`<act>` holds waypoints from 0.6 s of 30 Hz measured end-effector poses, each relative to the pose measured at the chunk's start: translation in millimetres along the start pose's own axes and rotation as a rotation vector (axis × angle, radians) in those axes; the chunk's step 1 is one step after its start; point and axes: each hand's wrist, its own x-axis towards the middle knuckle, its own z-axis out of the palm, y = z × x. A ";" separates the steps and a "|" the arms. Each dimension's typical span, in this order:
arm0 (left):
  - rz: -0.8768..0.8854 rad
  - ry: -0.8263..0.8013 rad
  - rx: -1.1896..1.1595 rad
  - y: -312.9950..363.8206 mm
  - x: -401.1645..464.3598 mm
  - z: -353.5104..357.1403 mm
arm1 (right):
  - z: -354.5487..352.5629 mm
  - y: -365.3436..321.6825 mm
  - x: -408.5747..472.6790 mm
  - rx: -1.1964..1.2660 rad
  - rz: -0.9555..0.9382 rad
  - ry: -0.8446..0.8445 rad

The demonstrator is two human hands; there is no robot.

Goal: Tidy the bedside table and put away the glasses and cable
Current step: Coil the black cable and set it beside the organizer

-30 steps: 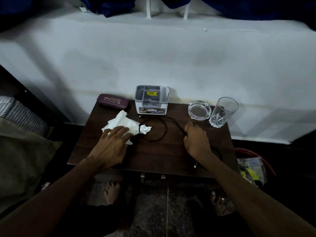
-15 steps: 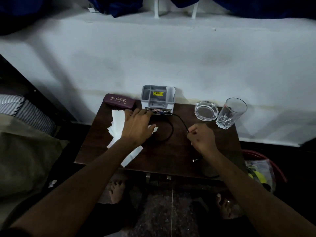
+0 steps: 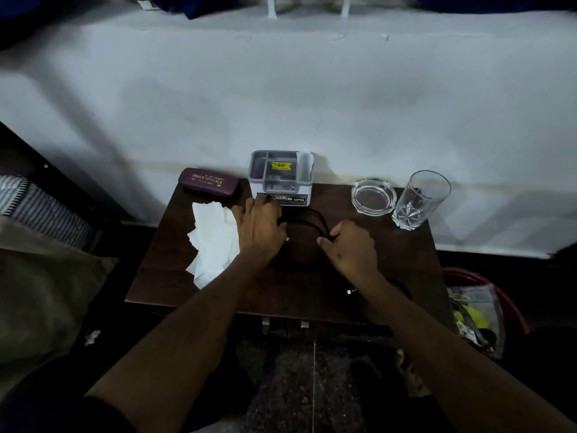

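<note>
A black cable [image 3: 315, 217] loops across the middle of the dark wooden bedside table [image 3: 393, 254]. My right hand [image 3: 349, 245] pinches the cable at its right side. My left hand [image 3: 259, 226] lies over the cable's left end, fingers reaching the front of the grey organiser box [image 3: 281, 178]; whether it grips the cable is hidden. The cable's white plug [image 3: 349, 292] rests near the table's front edge. A maroon glasses case [image 3: 209, 181], closed, sits at the back left. White tissue paper [image 3: 212, 242] lies flat at the left.
A glass ashtray [image 3: 373, 196] and an empty drinking glass [image 3: 420, 200] stand at the back right. A red bin [image 3: 499, 304] with rubbish is on the floor to the right. A bed [image 3: 40, 264] is at the left. The white wall runs behind the table.
My left hand left the tissue and moved right to the cable in front of the organiser box. My right hand closed on the cable and drew nearer to the left hand.
</note>
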 end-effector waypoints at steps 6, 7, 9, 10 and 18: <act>0.091 -0.067 0.018 20.3 -1.9 3.4 | 5.3 -8.1 -5.2 -0.136 0.012 0.024; 0.099 -0.071 0.014 21.6 -1.8 3.8 | 4.5 -8.2 -5.4 -0.146 0.011 0.024; 0.114 -0.065 0.011 23.0 -2.4 3.7 | 2.5 -7.6 -5.4 -0.153 0.006 0.023; 0.125 -0.054 -0.003 23.5 -2.1 3.5 | 1.2 -7.1 -5.0 -0.145 0.006 0.019; 0.329 -0.092 -0.473 44.2 -0.4 -56.7 | -29.5 3.5 8.4 0.137 -0.211 0.096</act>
